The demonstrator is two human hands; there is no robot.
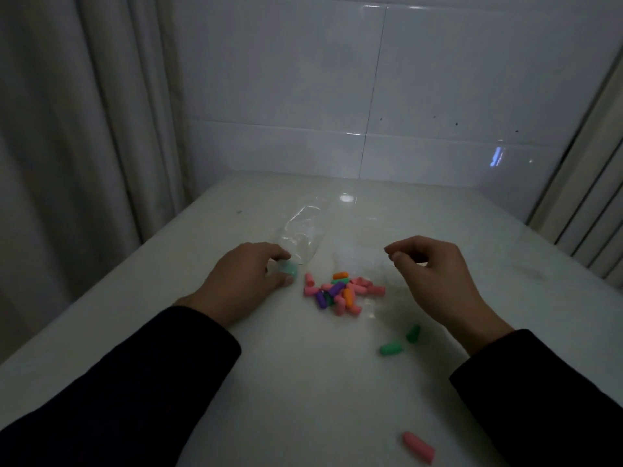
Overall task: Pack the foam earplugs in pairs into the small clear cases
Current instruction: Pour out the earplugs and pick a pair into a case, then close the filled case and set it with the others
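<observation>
Nearest, one pink earplug [418,447] alone close to the table [505,230] edge; easily knocked off by a dark sleeve [539,399] and lost. Further in, two green earplugs [399,342] just beside each other, under the right wrist, at risk of being swept aside the same way.

Mid-table, a heap of earplugs [342,293]: pink most numerous, then purple, orange, green. Roughly twenty, overlapping too much for an exact count. Colours mixed, so a mismatched pair likely if grabbed in haste in this dim light.

Left hand [246,281] resting on the table left of the heap, thumb and fingers pinching one small clear case [288,267] with something green inside; open or closed lid impossible to tell. Slippery, light plastic: could squirt out of the pinch.

Right hand [435,274] raised above the table right of the heap, fingers curled, thumb and forefinger tips close together; nothing visible between them, though something tiny cannot be ruled out.

Beyond the hands, a pale blurred cluster, probably more cases [360,256], uncountable; hard to see against the white top, so easy to miss. Farthest, one crumpled clear plastic bag [301,229].
</observation>
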